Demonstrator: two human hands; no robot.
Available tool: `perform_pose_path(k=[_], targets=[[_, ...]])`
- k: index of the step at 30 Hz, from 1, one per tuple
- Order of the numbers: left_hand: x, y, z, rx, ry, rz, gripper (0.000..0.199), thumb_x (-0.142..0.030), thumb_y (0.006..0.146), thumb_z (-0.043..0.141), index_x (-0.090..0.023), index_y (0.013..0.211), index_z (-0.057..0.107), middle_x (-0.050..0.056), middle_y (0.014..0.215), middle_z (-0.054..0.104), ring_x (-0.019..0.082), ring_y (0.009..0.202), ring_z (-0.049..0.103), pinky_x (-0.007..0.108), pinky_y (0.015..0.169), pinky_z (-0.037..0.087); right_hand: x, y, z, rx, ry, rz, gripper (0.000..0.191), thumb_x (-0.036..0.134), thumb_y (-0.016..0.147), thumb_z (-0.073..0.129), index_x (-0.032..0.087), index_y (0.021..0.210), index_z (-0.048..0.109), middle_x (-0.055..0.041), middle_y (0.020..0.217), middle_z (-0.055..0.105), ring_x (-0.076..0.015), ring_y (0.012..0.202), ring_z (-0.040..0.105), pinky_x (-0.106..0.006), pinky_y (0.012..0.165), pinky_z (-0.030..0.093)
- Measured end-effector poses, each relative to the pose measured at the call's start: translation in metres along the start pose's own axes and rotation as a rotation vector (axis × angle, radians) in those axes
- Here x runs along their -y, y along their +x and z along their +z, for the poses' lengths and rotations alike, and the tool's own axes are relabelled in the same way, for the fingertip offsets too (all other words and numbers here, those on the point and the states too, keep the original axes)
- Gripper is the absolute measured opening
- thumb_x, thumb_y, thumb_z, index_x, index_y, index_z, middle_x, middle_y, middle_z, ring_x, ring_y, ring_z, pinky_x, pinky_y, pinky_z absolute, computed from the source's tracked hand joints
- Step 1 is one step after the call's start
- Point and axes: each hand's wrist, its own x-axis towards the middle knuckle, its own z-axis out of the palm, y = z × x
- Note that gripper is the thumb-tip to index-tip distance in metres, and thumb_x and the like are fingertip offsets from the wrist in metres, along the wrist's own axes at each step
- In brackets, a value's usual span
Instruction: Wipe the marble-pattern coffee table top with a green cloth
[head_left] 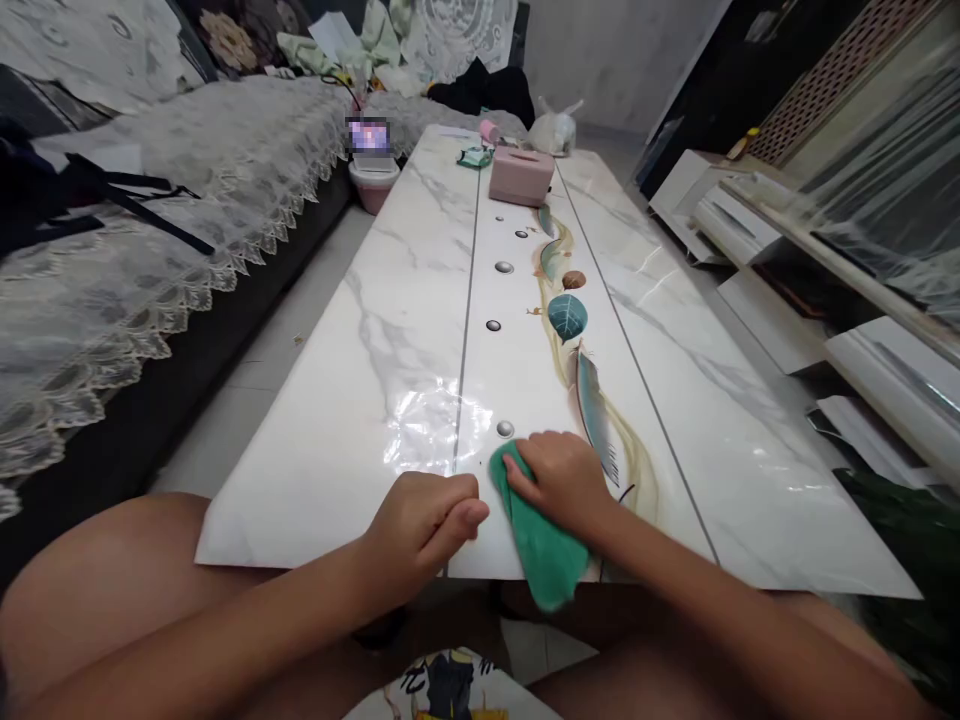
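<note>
Where it meets the table (390, 330), the green cloth (541, 545) lies under the right hand (559, 478).

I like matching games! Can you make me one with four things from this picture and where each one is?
Things:
1. green cloth
2. pink box
3. white plastic bag
4. lace cover

Places:
A. far end of the table, behind the box
B. on the sofa, left of the table
C. under the right hand, hanging over the near table edge
D. on the table's middle strip, far away

Pairs: 1-C, 2-D, 3-A, 4-B
</note>
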Motion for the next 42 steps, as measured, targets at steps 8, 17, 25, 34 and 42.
perform_pose_path(k=[8, 17, 25, 34, 42], targets=[[-0.006, -0.038, 0.039, 0.378, -0.138, -0.130, 0.052, -0.036, 0.111, 0.022, -0.020, 0.097, 0.070, -0.005, 0.051, 0.050, 0.010, 0.049, 0.053, 0.020, 0.050, 0.037, -0.108, 0.200, 0.019, 0.087, -0.034, 0.489, 0.040, 0.041, 0.102, 0.045, 0.016, 0.109, 0.076, -0.0142, 0.111, 0.072, -0.0255, 0.099, 0.063, -0.028, 0.072, 0.034], [0.002, -0.067, 0.073, 0.593, 0.255, 0.409, 0.012, -0.032, 0.096, 0.070, -0.021, 0.100, 0.069, -0.004, 0.090, 0.071, 0.011, 0.069, 0.058, 0.028, 0.061, 0.044, -0.081, 0.146, 0.006, 0.242, 0.217, 0.283, 0.031, 0.037, 0.094, 0.056, 0.014, 0.079, 0.071, -0.0060, 0.077, 0.069, -0.0164, 0.073, 0.057, -0.026, 0.066, 0.033], [-0.002, -0.044, 0.043, 0.350, 0.292, 0.556, 0.015, -0.027, 0.099, 0.062, -0.022, 0.086, 0.066, -0.003, 0.094, 0.069, 0.017, 0.090, 0.059, 0.034, 0.087, 0.043, 0.031, -0.056, -0.017, 0.066, 0.275, -0.226, 0.022, 0.030, 0.087, 0.058, 0.020, 0.068, 0.052, -0.0005, 0.066, 0.054, -0.0151, 0.064, 0.044, -0.030, 0.063, 0.024], [0.024, -0.040, 0.049, 0.215, 0.590, 0.497, 0.009, -0.019, 0.091, 0.065, -0.015, 0.099, 0.066, 0.005, 0.088, 0.064, 0.019, 0.077, 0.056, 0.035, 0.071, 0.042, -0.104, 0.105, 0.023, -0.023, -0.010, 0.120, 0.034, 0.039, 0.094, 0.048, 0.019, 0.068, 0.058, -0.0087, 0.072, 0.060, -0.0200, 0.072, 0.050, -0.031, 0.066, 0.023], [0.024, -0.047, 0.053, 0.212, 0.689, 0.771, 0.010, -0.023, 0.093, 0.064, -0.017, 0.094, 0.072, 0.007, 0.107, 0.071, 0.017, 0.091, 0.062, 0.031, 0.080, 0.047, -0.156, 0.226, 0.021, 0.056, -0.084, 0.484, 0.047, 0.040, 0.101, 0.041, 0.006, 0.108, 0.072, -0.0175, 0.101, 0.070, -0.0245, 0.092, 0.058, -0.031, 0.073, 0.028]])
